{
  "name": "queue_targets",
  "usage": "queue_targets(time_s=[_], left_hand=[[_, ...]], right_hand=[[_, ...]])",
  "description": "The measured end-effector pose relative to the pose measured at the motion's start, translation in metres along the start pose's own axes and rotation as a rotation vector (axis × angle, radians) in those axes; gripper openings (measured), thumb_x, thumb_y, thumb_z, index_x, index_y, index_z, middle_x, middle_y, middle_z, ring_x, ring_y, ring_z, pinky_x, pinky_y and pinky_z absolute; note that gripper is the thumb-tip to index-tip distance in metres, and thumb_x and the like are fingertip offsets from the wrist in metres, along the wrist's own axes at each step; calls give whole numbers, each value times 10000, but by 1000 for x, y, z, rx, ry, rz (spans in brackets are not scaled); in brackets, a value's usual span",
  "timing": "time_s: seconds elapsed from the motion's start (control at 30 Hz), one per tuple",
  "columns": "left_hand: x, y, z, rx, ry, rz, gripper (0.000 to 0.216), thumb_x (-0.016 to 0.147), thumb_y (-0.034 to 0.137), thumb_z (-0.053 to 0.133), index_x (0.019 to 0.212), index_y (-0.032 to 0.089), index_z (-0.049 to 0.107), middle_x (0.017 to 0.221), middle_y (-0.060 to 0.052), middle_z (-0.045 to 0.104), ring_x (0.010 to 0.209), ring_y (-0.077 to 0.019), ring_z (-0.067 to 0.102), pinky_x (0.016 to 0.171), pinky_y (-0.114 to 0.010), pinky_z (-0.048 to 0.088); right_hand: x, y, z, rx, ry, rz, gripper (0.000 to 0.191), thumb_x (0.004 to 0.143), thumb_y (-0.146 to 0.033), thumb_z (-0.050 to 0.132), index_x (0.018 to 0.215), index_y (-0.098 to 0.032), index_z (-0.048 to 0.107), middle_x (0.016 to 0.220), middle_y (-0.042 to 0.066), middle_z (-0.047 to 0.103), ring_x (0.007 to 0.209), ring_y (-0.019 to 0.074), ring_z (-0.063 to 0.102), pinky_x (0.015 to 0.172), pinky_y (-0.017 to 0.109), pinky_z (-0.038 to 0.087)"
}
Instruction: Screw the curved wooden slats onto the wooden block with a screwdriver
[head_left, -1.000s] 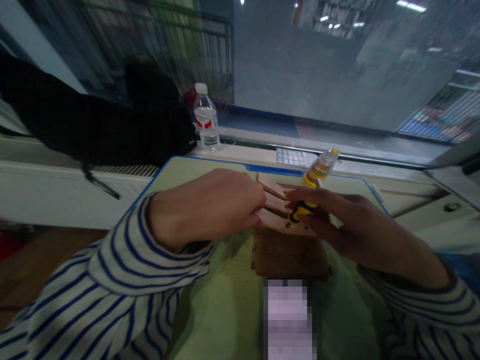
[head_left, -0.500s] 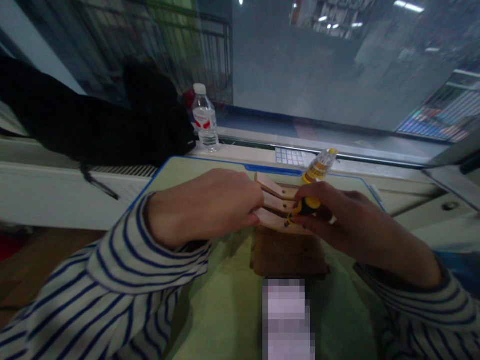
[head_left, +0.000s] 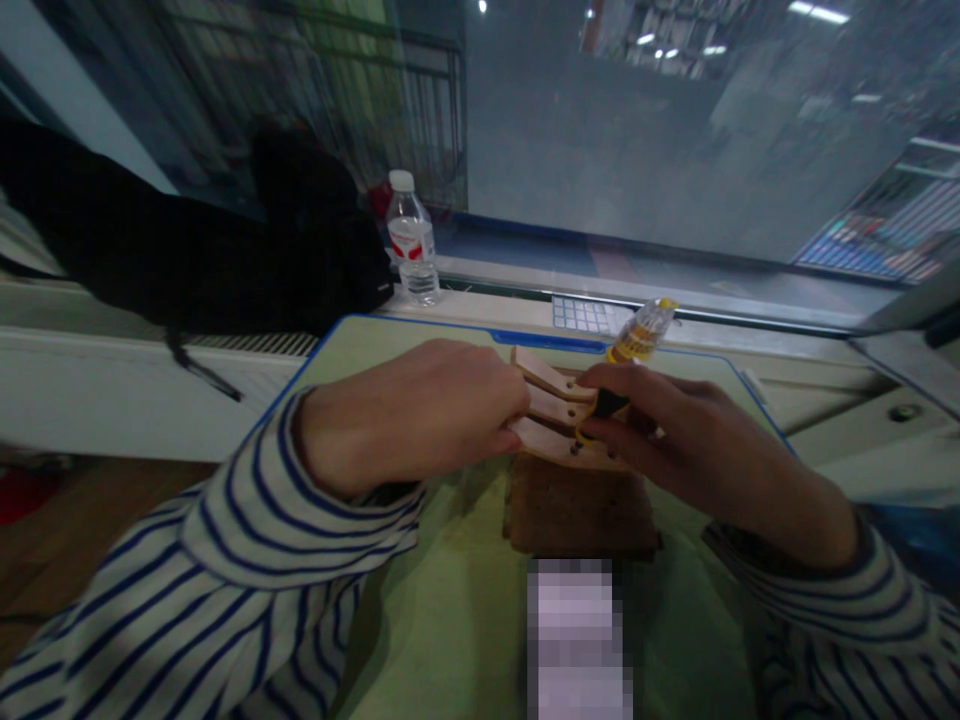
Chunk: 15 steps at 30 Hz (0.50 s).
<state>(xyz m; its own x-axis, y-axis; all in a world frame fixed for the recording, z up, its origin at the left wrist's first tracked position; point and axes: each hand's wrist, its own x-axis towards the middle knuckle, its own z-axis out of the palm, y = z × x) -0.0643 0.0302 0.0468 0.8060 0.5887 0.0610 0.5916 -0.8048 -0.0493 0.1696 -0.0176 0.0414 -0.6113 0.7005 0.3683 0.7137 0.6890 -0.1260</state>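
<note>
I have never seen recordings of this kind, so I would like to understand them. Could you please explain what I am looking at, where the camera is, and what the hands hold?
There is no machine here: a person in a striped top works with two bare hands. The camera sits on the person's head and looks forward and down, so you see the scene as they do. The left hand grips a fan of pale wooden strips by their ends. The right hand holds a screwdriver with a yellow handle, its tip down at the strips. Just below them in the picture lies a brown block on a green desk. Further back, by the window, are a water bottle and a black bag.
</note>
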Motion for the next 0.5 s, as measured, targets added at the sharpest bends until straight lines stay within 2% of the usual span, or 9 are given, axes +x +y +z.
queue_targets(time_s=[0.17, 0.27, 0.37, 0.5], left_hand=[[0, -2, 1, -52, 41, 54, 232, 879, 331, 498, 1019, 291, 678, 675, 38, 636, 564, -114, 535, 546, -253, 303], [0, -2, 2, -56, 61, 70, 196, 858, 298, 518, 953, 292, 689, 682, 37, 645, 578, -117, 547, 563, -251, 322], [1, -3, 4, -14, 46, 25, 150, 836, 325, 550, 823, 259, 684, 688, 21, 647, 588, -142, 562, 544, -266, 325], [1, -2, 4, -5, 28, -12, 161, 822, 353, 572, 780, 239, 678, 639, 15, 626, 528, -135, 522, 524, -266, 333]], right_hand=[[-4, 1, 1, 84, -46, 2, 511, 898, -186, 505, 1383, -248, 357, 1178, 63, 657, 801, 140, 666, 659, 237, 506], [-5, 1, 0, 91, -36, -24, 514, 896, -150, 476, 1387, -254, 366, 1179, 56, 662, 831, 141, 671, 701, 247, 514], [-4, -1, -3, 83, -33, -16, 480, 895, -141, 471, 1354, -269, 415, 1126, 37, 688, 824, 140, 680, 725, 256, 517], [-4, -1, -4, 60, -51, 11, 372, 894, -169, 489, 1256, -256, 487, 1040, 28, 712, 752, 138, 685, 696, 254, 513]])
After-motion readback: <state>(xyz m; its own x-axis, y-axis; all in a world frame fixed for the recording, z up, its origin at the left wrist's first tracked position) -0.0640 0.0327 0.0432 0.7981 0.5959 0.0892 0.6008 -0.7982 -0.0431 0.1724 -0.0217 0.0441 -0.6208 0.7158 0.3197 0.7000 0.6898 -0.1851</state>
